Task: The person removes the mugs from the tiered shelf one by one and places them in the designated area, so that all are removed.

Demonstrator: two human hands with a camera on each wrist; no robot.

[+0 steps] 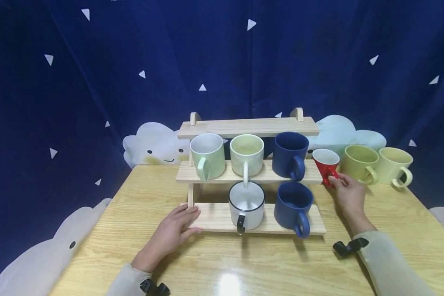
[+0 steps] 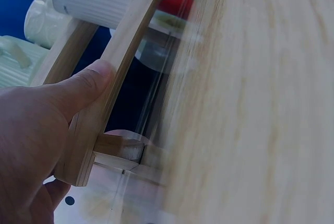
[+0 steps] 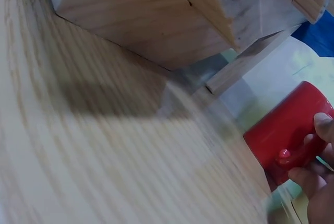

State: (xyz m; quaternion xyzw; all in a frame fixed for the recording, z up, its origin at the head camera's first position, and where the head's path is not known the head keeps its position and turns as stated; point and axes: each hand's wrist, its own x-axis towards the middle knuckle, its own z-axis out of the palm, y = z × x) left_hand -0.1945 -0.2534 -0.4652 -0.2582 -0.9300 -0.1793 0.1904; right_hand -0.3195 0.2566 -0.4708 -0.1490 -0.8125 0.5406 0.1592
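Observation:
A two-tier wooden rack (image 1: 214, 217) stands on the table with mugs on both tiers. My left hand (image 1: 172, 230) grips the left end of its lower board; in the left wrist view the thumb (image 2: 86, 85) lies along the board and the fingers go round its end. At the rack's right side, my right hand (image 1: 349, 197) pinches the handle of a red mug (image 1: 323, 164). In the right wrist view the red mug (image 3: 287, 127) is close to the tabletop; whether its base touches is hard to tell. Its inside is white.
The upper tier bears a ribbed green mug (image 1: 209, 156), a pale green mug (image 1: 246, 158) and a dark blue mug (image 1: 286, 160). Below are a black-rimmed white mug (image 1: 246, 209) and a blue mug (image 1: 290, 209). An olive mug (image 1: 355, 162) and a yellow mug (image 1: 388, 166) stand at right.

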